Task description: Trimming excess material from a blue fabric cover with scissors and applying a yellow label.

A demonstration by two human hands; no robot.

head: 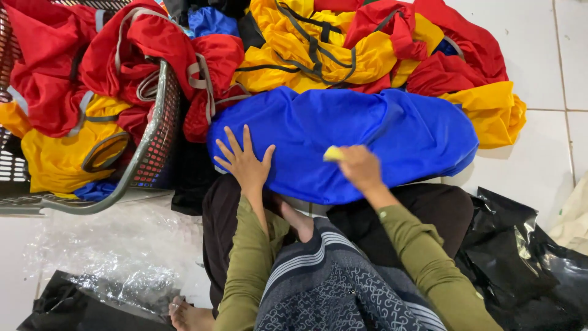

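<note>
While your left hand point(244, 160) lies flat with fingers spread on the blue fabric point(380, 138), your right hand point(358, 167) pinches a small yellow piece point(332, 154) against it. Beyond both hands sprawl red and yellow garments point(318, 49); left of your left hand stands a basket point(153, 132).

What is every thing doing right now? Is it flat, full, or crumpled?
Blue cloth: spread flat over the lap.
Left hand: open, pressing the cloth.
Right hand: pinching a small yellow piece.
Basket: full of clothes.
Clothes pile: crumpled.
Black bag: crinkled on the floor.
</note>
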